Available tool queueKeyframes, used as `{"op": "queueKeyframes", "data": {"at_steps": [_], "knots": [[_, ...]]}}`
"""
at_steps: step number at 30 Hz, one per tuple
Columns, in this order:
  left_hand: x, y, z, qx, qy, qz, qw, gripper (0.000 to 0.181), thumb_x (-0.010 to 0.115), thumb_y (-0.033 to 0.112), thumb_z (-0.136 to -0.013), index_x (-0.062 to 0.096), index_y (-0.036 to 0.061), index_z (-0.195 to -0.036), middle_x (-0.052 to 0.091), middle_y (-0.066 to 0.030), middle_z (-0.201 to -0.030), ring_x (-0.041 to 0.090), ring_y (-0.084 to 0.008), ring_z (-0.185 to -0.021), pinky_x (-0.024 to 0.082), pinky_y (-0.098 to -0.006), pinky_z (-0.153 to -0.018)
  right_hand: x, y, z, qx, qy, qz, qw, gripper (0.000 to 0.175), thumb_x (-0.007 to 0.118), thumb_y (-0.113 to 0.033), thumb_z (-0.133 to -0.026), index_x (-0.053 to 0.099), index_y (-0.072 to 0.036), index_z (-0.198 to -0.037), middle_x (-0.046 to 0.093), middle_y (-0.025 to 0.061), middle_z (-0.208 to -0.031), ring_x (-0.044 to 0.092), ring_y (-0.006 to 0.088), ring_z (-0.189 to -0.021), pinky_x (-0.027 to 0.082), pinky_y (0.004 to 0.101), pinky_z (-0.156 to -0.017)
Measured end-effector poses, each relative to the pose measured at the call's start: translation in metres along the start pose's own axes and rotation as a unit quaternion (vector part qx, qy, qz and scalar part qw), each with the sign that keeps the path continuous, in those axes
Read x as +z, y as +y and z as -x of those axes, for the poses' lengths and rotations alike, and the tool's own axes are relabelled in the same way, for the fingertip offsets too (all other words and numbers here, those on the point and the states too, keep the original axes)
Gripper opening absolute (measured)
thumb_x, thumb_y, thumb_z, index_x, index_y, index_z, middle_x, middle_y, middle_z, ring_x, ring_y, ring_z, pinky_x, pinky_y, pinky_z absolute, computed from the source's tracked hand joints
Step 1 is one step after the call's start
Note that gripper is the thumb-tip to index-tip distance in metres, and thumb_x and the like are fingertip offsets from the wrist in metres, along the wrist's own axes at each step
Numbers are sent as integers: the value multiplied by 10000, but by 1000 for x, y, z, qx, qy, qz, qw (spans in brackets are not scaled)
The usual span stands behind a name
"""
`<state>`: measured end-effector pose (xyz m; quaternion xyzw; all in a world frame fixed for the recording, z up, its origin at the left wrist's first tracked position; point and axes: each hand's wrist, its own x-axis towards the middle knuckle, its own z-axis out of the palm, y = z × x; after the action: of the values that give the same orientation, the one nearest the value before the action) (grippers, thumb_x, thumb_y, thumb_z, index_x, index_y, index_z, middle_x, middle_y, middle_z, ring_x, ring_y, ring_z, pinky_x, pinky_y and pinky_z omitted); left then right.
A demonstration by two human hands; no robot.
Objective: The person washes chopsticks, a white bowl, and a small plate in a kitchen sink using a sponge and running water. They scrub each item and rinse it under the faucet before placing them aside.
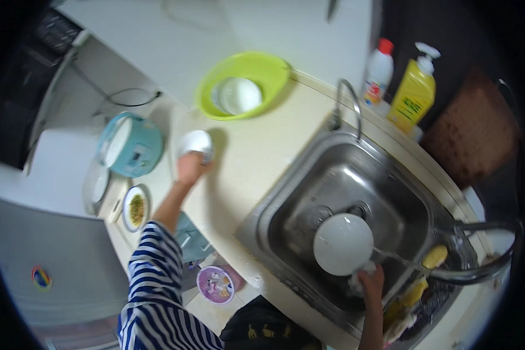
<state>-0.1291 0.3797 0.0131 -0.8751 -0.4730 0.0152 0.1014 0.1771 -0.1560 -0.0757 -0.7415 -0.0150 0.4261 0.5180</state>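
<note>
My left hand (191, 168) grips a small white bowl (196, 142) over the cream countertop (240, 168), left of the sink. In the stainless steel sink (354, 175), my right hand (372, 282) holds a crumpled whitish cloth or scrubber (356, 282). Right beside it lies a round white dish (343, 244), partly covering the drain area; whether the hand also touches the dish cannot be told. From the curved metal faucet (468, 274) a thin stream of water reaches the dish's right edge.
A lime-green plastic basket (271, 89) holds white bowls (240, 96). Further left are a light-blue rice cooker (142, 151) and a plate of food (135, 209). Bottles, one a yellow pump bottle (413, 96), line the sink's back. Yellow sponges (435, 257) lie right; a pink bin (215, 284) stands below.
</note>
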Motion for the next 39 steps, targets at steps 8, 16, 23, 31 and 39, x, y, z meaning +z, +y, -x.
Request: {"op": "queueKeyframes", "data": {"at_steps": [8, 16, 23, 31, 39], "knots": [[4, 14, -30, -6, -9, 2, 1000, 449, 674, 416, -827, 630, 31, -1054, 659, -166, -946, 614, -362, -892, 490, -447, -752, 24, -44, -39, -125, -134, 254, 950, 433, 719, -186, -780, 566, -35, -1156, 637, 174, -1050, 632, 289, -972, 497, 372, -851], [5, 287, 119, 233, -29, 270, 934, 512, 599, 40, -806, 468, 32, -1301, 576, -189, -1063, 583, -370, -1003, 492, -442, -871, 96, 22, -56, -235, 219, 471, 821, 170, 593, -167, -824, 601, -71, -965, 576, 125, -1003, 571, 342, -963, 479, 448, -779], [75, 359, 159, 87, -245, 328, 908, 345, 688, 104, -798, 513, 0, -1077, 585, -263, -1047, 596, -455, -936, 483, -514, -796, 82, 20, -79, -422, 35, 528, 736, 207, 593, -127, -773, 609, -122, -980, 565, 137, -1038, 582, 305, -943, 491, 431, -742], [74, 356, 176, 117, -259, 343, 895, 263, 685, 90, -776, 554, -10, -980, 630, -254, -882, 603, -457, -879, 474, -518, -754, 88, 33, -57, -116, 205, 458, 858, 138, 581, -130, -809, 614, -83, -934, 569, 113, -1048, 570, 315, -1016, 475, 460, -784], [73, 345, 192, -41, -460, 565, 684, 242, 594, 124, -826, 523, 10, -1028, 606, -149, -944, 631, -300, -832, 544, -473, -716, 43, 24, -53, -173, 243, 180, 937, 145, 600, -183, -829, 595, -61, -907, 570, 133, -997, 600, 321, -921, 486, 463, -779]]}}
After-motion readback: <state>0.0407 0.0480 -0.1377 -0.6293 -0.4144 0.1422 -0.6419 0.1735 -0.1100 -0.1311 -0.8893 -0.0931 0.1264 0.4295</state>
